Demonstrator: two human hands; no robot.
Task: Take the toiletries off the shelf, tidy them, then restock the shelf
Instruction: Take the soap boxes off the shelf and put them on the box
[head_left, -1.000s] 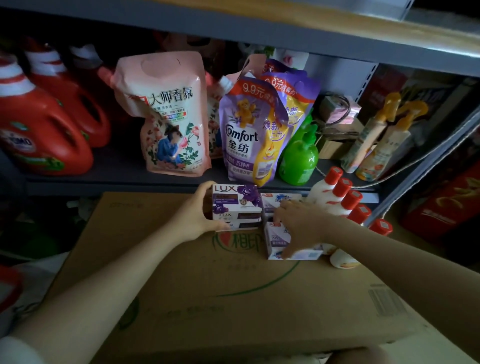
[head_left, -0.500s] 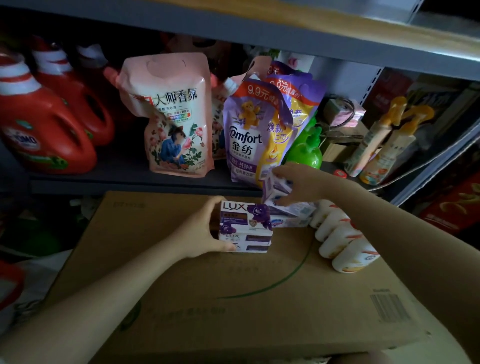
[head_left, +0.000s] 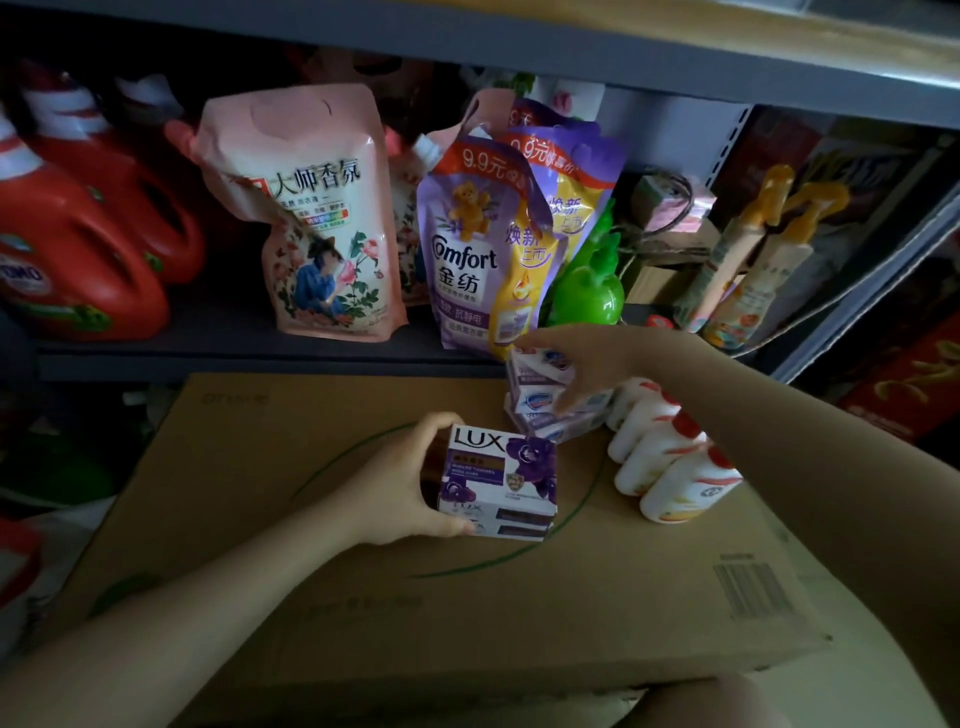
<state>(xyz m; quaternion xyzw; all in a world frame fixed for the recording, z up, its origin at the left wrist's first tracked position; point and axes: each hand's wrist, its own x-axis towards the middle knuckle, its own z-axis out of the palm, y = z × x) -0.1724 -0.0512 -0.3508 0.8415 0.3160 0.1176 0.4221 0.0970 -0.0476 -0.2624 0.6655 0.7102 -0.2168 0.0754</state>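
Cardboard carton (head_left: 363, 597) below shelf (head_left: 208, 358): my left hand (head_left: 400, 488) grips Lux soaps (head_left: 498, 480); right hand (head_left: 592, 364) at 1 o'clock pinches white soaps (head_left: 540, 384).

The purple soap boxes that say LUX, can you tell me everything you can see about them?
The purple soap boxes are small cardboard packs, white and purple, with LUX in dark letters and a purple flower on top. They sit in a neat stack; two or three edges show, the exact count is unclear. The stack rests on the big cardboard box, in front of the shelf. The left hand grips its left side, fingers curled behind, thumb in front. The right hand does not touch it.
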